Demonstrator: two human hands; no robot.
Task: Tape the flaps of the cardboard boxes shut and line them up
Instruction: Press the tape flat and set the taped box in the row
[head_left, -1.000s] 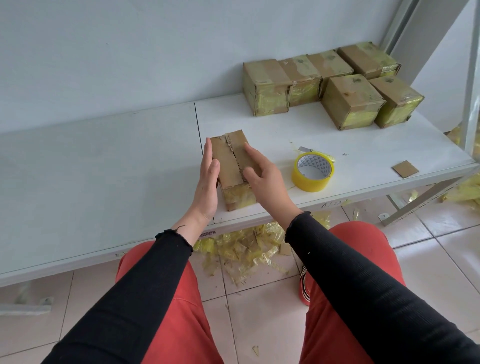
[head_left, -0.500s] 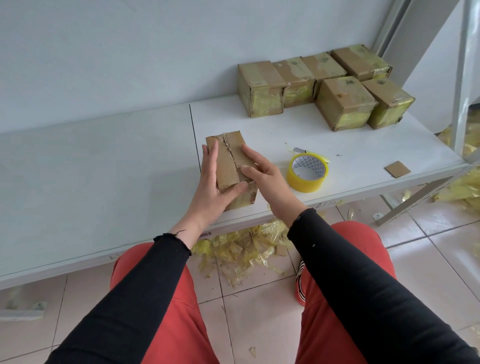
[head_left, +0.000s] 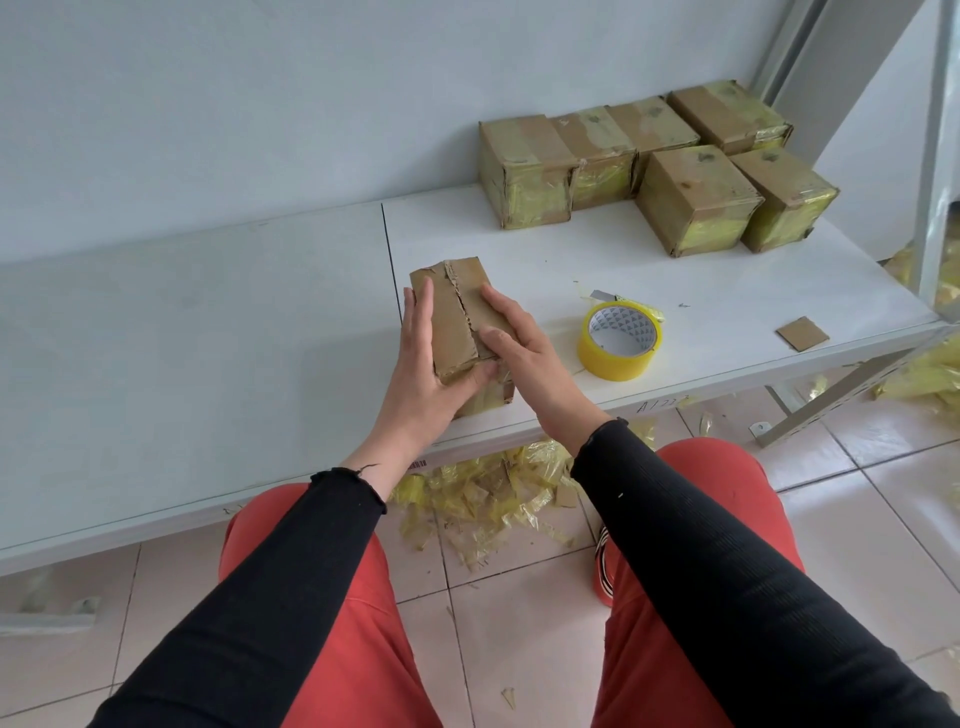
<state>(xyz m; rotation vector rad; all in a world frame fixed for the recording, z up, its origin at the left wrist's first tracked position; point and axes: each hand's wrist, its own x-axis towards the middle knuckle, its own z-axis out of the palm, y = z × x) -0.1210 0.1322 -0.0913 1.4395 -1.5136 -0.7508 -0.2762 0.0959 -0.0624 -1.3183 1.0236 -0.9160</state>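
Untaped box (head_left: 457, 317) at table (head_left: 208, 312) edge, both hands (head_left: 426, 364) pressing flaps

A white table (head_left: 208, 322) stands against a pale wall (head_left: 260, 104) over a tiled floor (head_left: 857, 519) in daylight.

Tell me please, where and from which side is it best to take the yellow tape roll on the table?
Probably by its outer wall, from above: the yellow tape roll lies flat with its open core facing up, so a thumb outside and fingers inside the core can pinch the ring. It lies just right of the right hand, so that hand seems nearest.
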